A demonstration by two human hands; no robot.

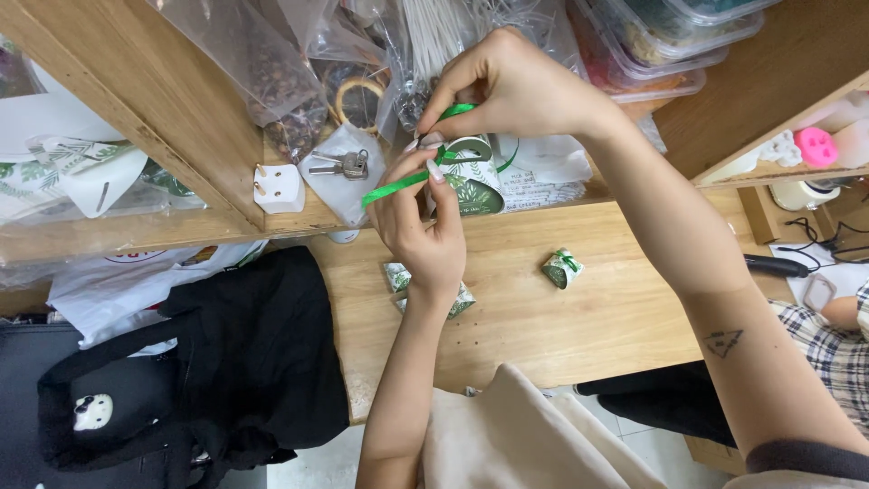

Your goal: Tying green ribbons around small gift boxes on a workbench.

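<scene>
Head view: we are tying a green ribbon (398,186) around a small leaf-print gift box (472,181), held up just in front of the wooden shelf (226,172) edge, above the desk (543,308).

Left hand (425,231) is sitting just below the box, thumb and fingers pinching the ribbon tail pressed tight; the free end is sticking out left of the box toward the white plug adapter (279,187). Right hand (516,91) is coming in from above the box, fingertips pressed together on the ribbon loop at the top of the box. Both are pinching ribbon; which hand is actually carrying the box, we cannot tell.

How we are judging a clean job here:
- keeping tension even on both ends, so the ribbon is lying flat on the box top, not twisting
- anchoring the crossing with one fingertip while the other hand is working the loop
- pulling along the ribbon line, not up, since the thin card box is probably crushing easily
- keeping the tail clear of the keys (342,165) and plastic bags (272,63) behind the box

Below the box, on the desk: one finished box with a green bow (562,268) to the lower right, more boxes (396,276) partly hidden behind the left wrist. Black bag (226,362) is lying well to the lower left of the box.
</scene>
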